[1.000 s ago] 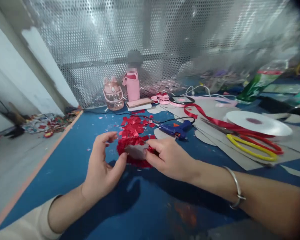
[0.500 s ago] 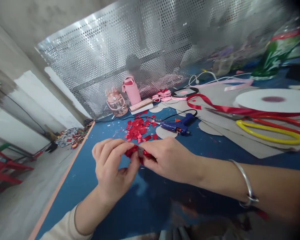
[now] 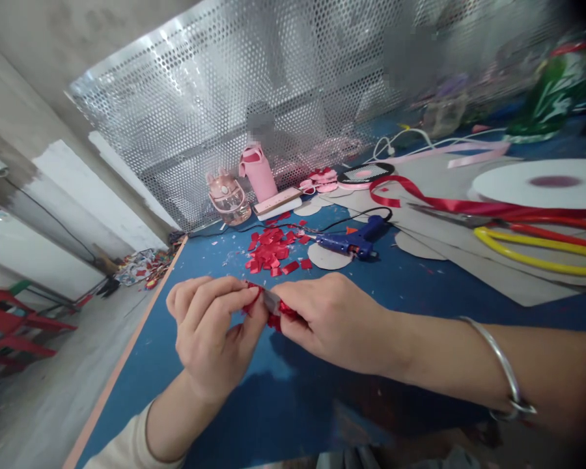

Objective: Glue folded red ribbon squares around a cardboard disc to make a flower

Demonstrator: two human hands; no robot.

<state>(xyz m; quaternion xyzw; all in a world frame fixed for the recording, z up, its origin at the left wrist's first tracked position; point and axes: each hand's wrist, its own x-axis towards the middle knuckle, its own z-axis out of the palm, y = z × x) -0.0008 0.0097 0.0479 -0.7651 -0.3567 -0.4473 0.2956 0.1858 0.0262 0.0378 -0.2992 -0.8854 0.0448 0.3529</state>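
My left hand [image 3: 213, 329] pinches one side of a small red ribbon piece [image 3: 275, 322] with a pale grey base showing in its middle. On the other side, the thumb and fingers of my right hand [image 3: 339, 322] are closed on the same piece. Fingers cover much of it, so its full shape is hidden. It is held above the blue table [image 3: 293, 417]. Just beyond my hands lies a pile of cut red ribbon squares [image 3: 271, 249]. To the right of the pile, a blue glue gun [image 3: 351, 240] lies by a pale card disc [image 3: 329, 258].
Scissors with yellow and red handles [image 3: 527, 254] lie on grey card at right, near a white ribbon spool [image 3: 512, 182]. A clear bottle [image 3: 229, 202], a pink bottle [image 3: 260, 174] and a phone [image 3: 277, 200] stand or lie before the perforated metal panel [image 3: 215, 98].
The left hand has shifted slightly left, and the grey base between my hands shows more. The view has turned a little, moving the table things at right.
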